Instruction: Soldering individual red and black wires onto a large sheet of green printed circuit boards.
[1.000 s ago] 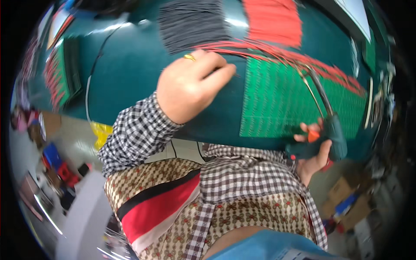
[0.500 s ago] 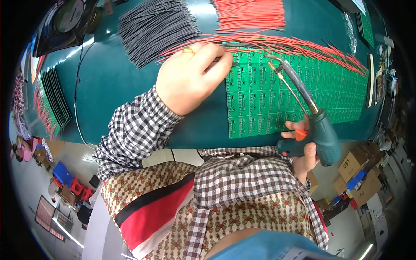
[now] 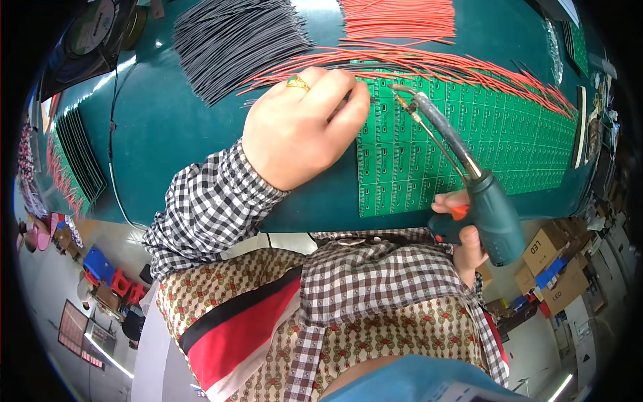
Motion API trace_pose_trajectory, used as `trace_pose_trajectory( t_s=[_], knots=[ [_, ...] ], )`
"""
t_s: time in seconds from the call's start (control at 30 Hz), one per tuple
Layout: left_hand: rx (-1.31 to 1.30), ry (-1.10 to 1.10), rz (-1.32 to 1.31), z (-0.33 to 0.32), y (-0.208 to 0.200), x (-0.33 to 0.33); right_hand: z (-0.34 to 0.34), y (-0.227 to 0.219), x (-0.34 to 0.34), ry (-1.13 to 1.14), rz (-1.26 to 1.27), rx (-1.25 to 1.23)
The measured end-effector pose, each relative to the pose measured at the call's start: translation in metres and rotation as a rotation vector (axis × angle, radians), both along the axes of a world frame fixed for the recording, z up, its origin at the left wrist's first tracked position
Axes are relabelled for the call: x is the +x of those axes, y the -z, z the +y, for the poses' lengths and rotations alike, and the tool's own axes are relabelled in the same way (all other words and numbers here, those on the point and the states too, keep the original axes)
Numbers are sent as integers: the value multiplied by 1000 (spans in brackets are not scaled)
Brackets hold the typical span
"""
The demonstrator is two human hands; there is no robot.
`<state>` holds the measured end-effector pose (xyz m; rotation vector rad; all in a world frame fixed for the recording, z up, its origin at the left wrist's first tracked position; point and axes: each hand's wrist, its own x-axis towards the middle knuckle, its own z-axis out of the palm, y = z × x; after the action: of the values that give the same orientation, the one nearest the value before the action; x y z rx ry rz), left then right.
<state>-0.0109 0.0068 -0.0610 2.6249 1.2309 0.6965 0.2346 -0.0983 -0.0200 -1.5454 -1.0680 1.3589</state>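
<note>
My left hand, with a ring on one finger, is pinched closed at the upper left corner of the green circuit board panels. A thin black wire appears to be between its fingertips, mostly hidden by them. My right hand is wrapped round the dark green handle of a soldering gun, a finger at its orange trigger. The gun's long metal barrel slants up and left; its tip is over the boards' upper left part, just right of my left fingers. A loose row of red wires with some black ones lies along the boards' top edge.
A thick bundle of black wires and a stack of red wires lie at the far side of the green table. Wired boards stand at the left, near a cable. A black fan-like device is at the far left.
The soldering gun's tip has moved left, closer to my left fingers. My left hand has shifted slightly right and down, still pinched. The view has shifted a little.
</note>
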Motion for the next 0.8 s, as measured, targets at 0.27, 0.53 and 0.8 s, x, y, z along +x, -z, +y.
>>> trace_pose_trajectory(
  t_s=[0.27,0.53,0.8],
  knots=[
    [89,11,-28,1,9,-2,2,1,-3,-13,-15,7],
    [-50,17,-19,-9,-7,-4,-2,-2,-7,-36,-21,15],
    [-48,27,-32,-11,-9,-5,-6,-2,-9,-21,-14,18]
  ],
)
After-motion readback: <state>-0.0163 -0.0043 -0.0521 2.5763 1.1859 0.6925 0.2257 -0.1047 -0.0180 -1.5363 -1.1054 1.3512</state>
